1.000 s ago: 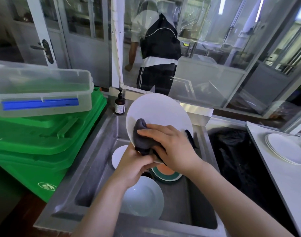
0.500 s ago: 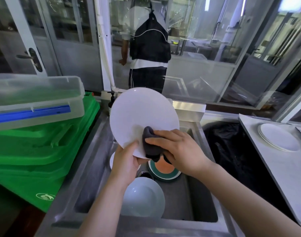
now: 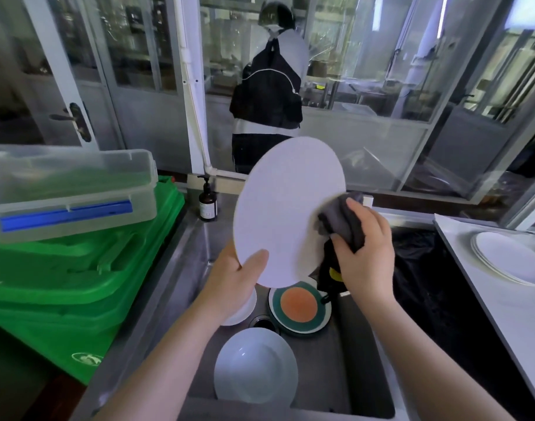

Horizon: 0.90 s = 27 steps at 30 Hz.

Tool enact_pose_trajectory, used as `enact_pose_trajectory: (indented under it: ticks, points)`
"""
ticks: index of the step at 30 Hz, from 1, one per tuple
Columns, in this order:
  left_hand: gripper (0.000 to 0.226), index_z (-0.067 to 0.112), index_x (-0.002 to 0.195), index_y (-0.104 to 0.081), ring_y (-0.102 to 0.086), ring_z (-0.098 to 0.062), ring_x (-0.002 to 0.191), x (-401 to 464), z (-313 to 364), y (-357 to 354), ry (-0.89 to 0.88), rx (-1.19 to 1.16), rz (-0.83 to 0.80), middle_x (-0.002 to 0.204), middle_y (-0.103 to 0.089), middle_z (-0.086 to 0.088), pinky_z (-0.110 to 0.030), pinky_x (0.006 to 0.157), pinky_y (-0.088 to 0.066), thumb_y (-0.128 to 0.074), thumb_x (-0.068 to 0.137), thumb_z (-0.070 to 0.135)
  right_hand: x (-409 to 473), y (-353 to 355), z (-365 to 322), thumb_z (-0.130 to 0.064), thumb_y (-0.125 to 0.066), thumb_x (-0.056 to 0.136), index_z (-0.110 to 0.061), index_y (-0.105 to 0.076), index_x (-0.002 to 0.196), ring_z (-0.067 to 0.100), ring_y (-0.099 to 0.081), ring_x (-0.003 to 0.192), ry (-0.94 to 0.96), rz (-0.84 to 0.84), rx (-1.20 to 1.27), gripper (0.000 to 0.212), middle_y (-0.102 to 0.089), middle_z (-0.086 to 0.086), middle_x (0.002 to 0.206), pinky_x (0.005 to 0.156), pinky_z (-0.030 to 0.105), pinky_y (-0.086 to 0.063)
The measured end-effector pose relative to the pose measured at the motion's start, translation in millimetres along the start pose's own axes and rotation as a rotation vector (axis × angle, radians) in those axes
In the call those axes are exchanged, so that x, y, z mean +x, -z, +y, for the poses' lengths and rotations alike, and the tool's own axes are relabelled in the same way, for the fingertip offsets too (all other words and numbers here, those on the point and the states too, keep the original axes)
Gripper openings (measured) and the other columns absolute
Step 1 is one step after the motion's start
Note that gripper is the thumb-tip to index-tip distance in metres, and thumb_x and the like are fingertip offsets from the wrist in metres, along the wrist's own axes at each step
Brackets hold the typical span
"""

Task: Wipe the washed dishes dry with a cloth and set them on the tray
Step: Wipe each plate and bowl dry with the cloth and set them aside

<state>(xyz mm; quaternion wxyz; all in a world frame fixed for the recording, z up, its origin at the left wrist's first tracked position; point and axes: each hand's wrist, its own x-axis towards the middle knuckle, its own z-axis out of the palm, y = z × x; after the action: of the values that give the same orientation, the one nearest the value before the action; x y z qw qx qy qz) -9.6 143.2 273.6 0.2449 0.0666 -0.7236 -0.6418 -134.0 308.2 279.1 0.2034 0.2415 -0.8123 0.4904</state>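
Green plastic bins stacked at far left, largest thing in view, topped by a clear lidded box with a blue clasp. Steel sink in the centre, sunk between the bins and a pale desk at right. Behind the glass partition, a person in dark clothing, back turned.

Held upright above the sink, tilted slightly, a large white plate. Gripped at its lower left rim by the left hand, thumb lying across the face of the plate, fingers hidden behind it. Pressed against the plate's right edge, a dark grey cloth, bunched and clutched in the right hand, fingers curled over the fabric, with a tail of cloth hanging below.

On the desk at far right, a small stack of white plates. Cannot tell from this view whether a tray lies under them.

Down in the sink basin: a pale bowl nearest the viewer, a plate with an orange centre and dark green ring beside the drain, and a white dish partly hidden under the left hand.

At the back left corner of the sink, a small brown pump bottle, standing upright.
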Motion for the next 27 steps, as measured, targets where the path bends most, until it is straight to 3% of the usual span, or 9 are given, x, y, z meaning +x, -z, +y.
enact_pose_trajectory:
  ticks: [4, 6, 8, 10, 13, 19, 21, 23, 27]
  points:
    - [0.034, 0.028, 0.127, -0.05, -0.053, 0.019, 0.085, 4.2, 1.1, -1.8, -0.078, 0.372, -0.117, 0.099, -0.059, 0.029, 0.0, 0.068, -0.037, -0.051, 0.095, 0.015, 7.2, -5.1, -13.8, -0.015, -0.066, 0.086, -0.04, -0.047, 0.124, -0.013, -0.051, 0.109, -0.379, 0.185, 0.45, 0.049, -0.054, -0.029, 0.117, 0.096, 0.015, -0.042]
    - [0.038, 0.052, 0.109, -0.031, -0.053, 0.011, 0.065, 4.8, 3.5, -2.7, -0.172, 0.607, -0.232, 0.074, -0.055, 0.021, -0.007, 0.054, -0.037, -0.049, 0.096, 0.021, 14.5, -2.8, -21.4, -0.015, -0.061, 0.092, -0.034, -0.052, 0.117, 0.007, -0.064, 0.1, -0.66, 0.204, 0.786, 0.033, -0.064, -0.011, 0.111, 0.087, 0.033, -0.054]
    - [0.029, 0.048, 0.09, -0.023, -0.049, -0.004, 0.048, 4.5, 7.0, -3.8, -0.276, 0.798, -0.319, 0.054, -0.039, 0.012, -0.017, 0.039, -0.03, -0.045, 0.094, 0.029, 21.8, 3.1, -26.0, -0.029, -0.058, 0.095, -0.026, -0.065, 0.104, 0.016, -0.07, 0.083, -0.916, 0.14, 1.09, 0.013, -0.069, 0.0, 0.098, 0.07, 0.035, -0.057]
    - [0.01, 0.035, 0.094, -0.027, -0.044, -0.015, 0.048, 6.0, 8.3, -1.9, -0.338, 0.933, -0.338, 0.057, -0.037, 0.008, -0.022, 0.038, -0.015, -0.034, 0.088, 0.04, 21.6, 8.0, -25.1, -0.058, -0.055, 0.088, -0.019, -0.07, 0.105, 0.025, -0.069, 0.094, -1.02, 0.008, 1.271, 0.044, -0.07, 0.004, 0.102, 0.083, 0.043, -0.055]
    - [0.013, 0.031, 0.1, -0.028, -0.06, -0.035, 0.076, 15.4, -0.3, 9.5, -0.333, 1.132, -0.356, 0.087, -0.059, -0.001, -0.033, 0.048, -0.026, -0.036, 0.091, 0.036, 12.9, 11.3, -26.8, -0.083, -0.052, 0.063, -0.011, -0.063, 0.122, 0.035, -0.058, 0.115, -1.009, -0.22, 1.322, 0.093, -0.065, 0.014, 0.12, 0.103, 0.048, -0.038]
    - [0.029, 0.026, 0.111, -0.028, -0.064, -0.031, 0.09, 32.8, -16.4, 36.4, -0.478, 1.285, -0.398, 0.121, -0.055, -0.004, -0.041, 0.057, -0.05, -0.046, 0.092, 0.015, 1.4, 16.9, -36.8, -0.028, -0.06, 0.078, -0.006, -0.061, 0.095, 0.025, -0.06, 0.059, -1.061, -0.351, 1.237, 0.029, -0.06, 0.011, 0.072, 0.062, 0.033, -0.05]
    - [0.034, 0.025, 0.113, -0.032, -0.064, -0.029, 0.1, 36.0, -23.7, 41.3, -0.532, 1.236, -0.337, 0.137, -0.05, -0.002, -0.042, 0.062, -0.055, -0.053, 0.09, 0.012, -0.5, 17.5, -36.0, -0.023, -0.057, 0.085, -0.006, -0.064, 0.101, 0.028, -0.068, 0.07, -1.068, -0.336, 1.238, 0.024, -0.069, 0.012, 0.083, 0.065, 0.036, -0.053]
    - [0.048, 0.031, 0.118, -0.04, -0.052, -0.022, 0.125, 37.5, -28.8, 41.7, -0.449, 0.957, -0.232, 0.149, -0.041, 0.002, -0.042, 0.091, -0.051, -0.065, 0.084, 0.007, -0.7, 17.3, -37.1, -0.021, -0.06, 0.084, -0.005, -0.062, 0.116, 0.031, -0.069, 0.088, -1.064, -0.33, 1.262, 0.035, -0.07, 0.014, 0.102, 0.068, 0.037, -0.054]
    - [0.064, 0.035, 0.125, -0.048, -0.034, -0.01, 0.137, 38.7, -23.4, 34.8, -0.005, 0.242, 0.107, 0.147, -0.04, 0.008, -0.036, 0.11, -0.03, -0.08, 0.075, 0.012, 4.1, 17.8, -40.4, -0.025, -0.062, 0.075, -0.001, -0.059, 0.126, 0.034, -0.064, 0.107, -0.925, -0.333, 1.307, 0.056, -0.064, 0.02, 0.123, 0.074, 0.038, -0.057]
